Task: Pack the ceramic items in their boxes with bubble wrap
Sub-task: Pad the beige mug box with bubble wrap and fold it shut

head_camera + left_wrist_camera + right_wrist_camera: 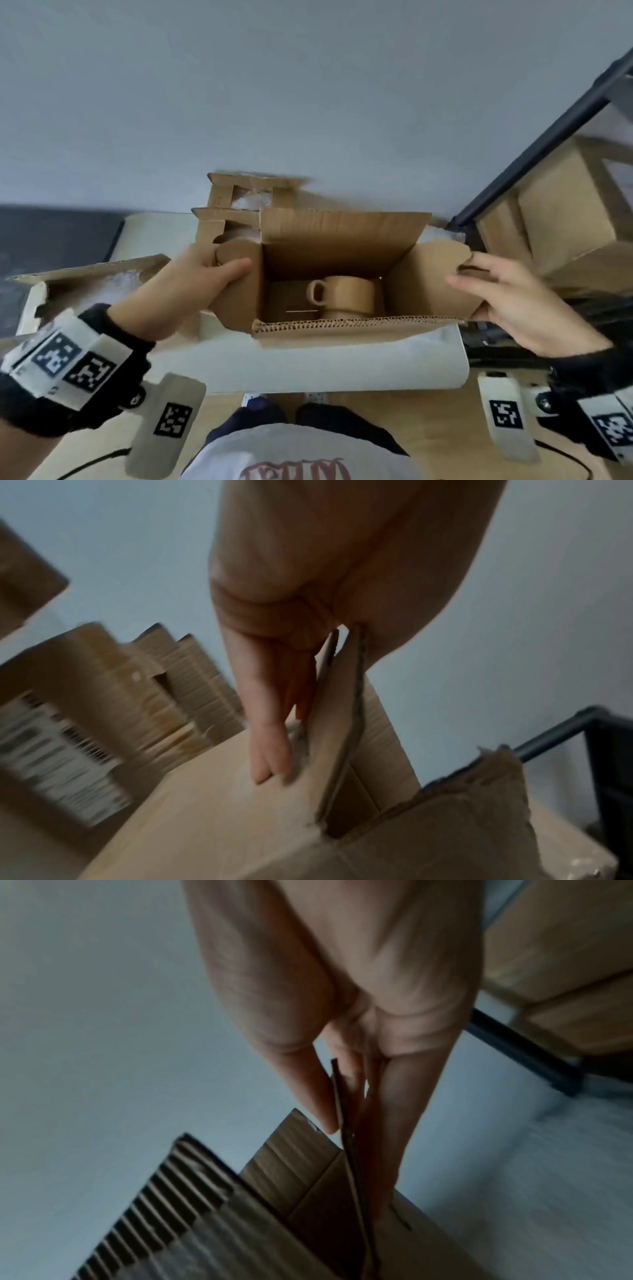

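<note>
An open cardboard box [335,246] with raised flaps is seen upright at the bench's near edge. Inside it, a tan ceramic mug [342,293], handle to the left, is stacked upright on another piece.

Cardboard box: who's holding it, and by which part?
Both hands. The left hand pinches the cardboard box's left side flap, thumb inside; the right hand pinches the right side flap.
</note>
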### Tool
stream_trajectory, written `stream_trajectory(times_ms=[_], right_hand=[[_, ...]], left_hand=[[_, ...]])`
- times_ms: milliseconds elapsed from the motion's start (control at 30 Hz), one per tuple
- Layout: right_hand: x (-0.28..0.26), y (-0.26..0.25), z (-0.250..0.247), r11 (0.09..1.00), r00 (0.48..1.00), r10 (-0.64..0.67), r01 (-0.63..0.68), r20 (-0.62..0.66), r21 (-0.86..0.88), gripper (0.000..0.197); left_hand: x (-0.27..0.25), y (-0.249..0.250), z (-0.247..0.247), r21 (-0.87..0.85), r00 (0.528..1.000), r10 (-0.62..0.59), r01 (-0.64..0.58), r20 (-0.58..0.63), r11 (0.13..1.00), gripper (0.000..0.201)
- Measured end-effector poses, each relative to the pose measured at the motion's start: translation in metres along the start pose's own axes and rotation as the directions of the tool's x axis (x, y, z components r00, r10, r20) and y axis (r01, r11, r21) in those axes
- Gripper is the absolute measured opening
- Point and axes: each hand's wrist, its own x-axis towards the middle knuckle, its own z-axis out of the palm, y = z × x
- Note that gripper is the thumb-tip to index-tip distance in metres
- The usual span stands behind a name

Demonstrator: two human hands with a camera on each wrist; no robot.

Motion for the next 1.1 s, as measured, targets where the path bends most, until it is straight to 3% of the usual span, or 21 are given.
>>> stream_trajectory(times_ms=[133,267,400,600,733,800,833,867,933,1000,1033,1100], right_hand=[[0.012,0.051,0.017,0.985,0.987,0.156,-0.153,0.042,-0.076,0.022],[0.030,0.076,0.040,0.971,0.969,0.232,-0.226,0.085,-0.080,0.037],[0.047,0.080,0.062,0.975,0.974,0.211,-0.204,0.086,-0.086,0.024],[0.062,0.080,0.078,0.980,0.978,0.190,-0.184,0.083,-0.076,0.026],[0.063,0.084,0.082,0.979,0.971,0.203,-0.196,0.126,-0.064,0.027],[0.062,0.087,0.084,0.982,0.974,0.179,-0.170,0.138,-0.077,0.028],[0.063,0.087,0.083,0.984,0.978,0.152,-0.136,0.142,-0.114,0.028],[0.064,0.087,0.081,0.983,0.980,0.122,-0.097,0.157,-0.157,0.028],[0.072,0.083,0.072,0.982,0.975,0.061,-0.020,0.214,-0.187,0.023],[0.088,0.083,0.061,0.979,0.981,0.003,0.036,0.192,-0.201,0.022],[0.099,0.087,0.055,0.953,0.990,-0.037,0.075,0.134,-0.292,0.024],[0.124,0.101,0.045,0.795,0.991,-0.124,0.124,0.042,-0.594,0.028]], left_hand=[[0.006,-0.039,0.019,0.207,0.992,-0.112,0.098,0.057,0.974,0.013],[0.018,-0.067,0.023,0.289,0.985,-0.171,0.163,0.004,0.943,0.010],[0.031,-0.083,0.018,0.408,0.992,-0.113,0.125,-0.053,0.904,0.016],[0.042,-0.096,0.013,0.482,0.990,-0.011,0.078,-0.140,0.873,0.013],[0.044,-0.100,0.007,0.495,0.980,-0.026,0.123,-0.200,0.860,0.003],[0.039,-0.103,0.006,0.480,0.975,0.012,0.097,-0.220,0.872,0.026],[0.035,-0.104,0.007,0.525,0.972,0.097,0.031,-0.215,0.851,0.041],[0.031,-0.107,0.009,0.622,0.957,0.225,-0.064,-0.184,0.780,0.052],[0.023,-0.108,0.013,0.828,0.872,0.489,-0.287,0.018,0.481,0.048],[0.019,-0.109,0.015,0.871,0.798,0.542,-0.439,0.265,0.220,0.041],[0.018,-0.109,0.017,0.867,0.806,0.494,-0.463,0.327,0.182,0.047],[0.018,-0.111,0.019,0.880,0.863,0.375,-0.431,0.338,0.199,0.064]])
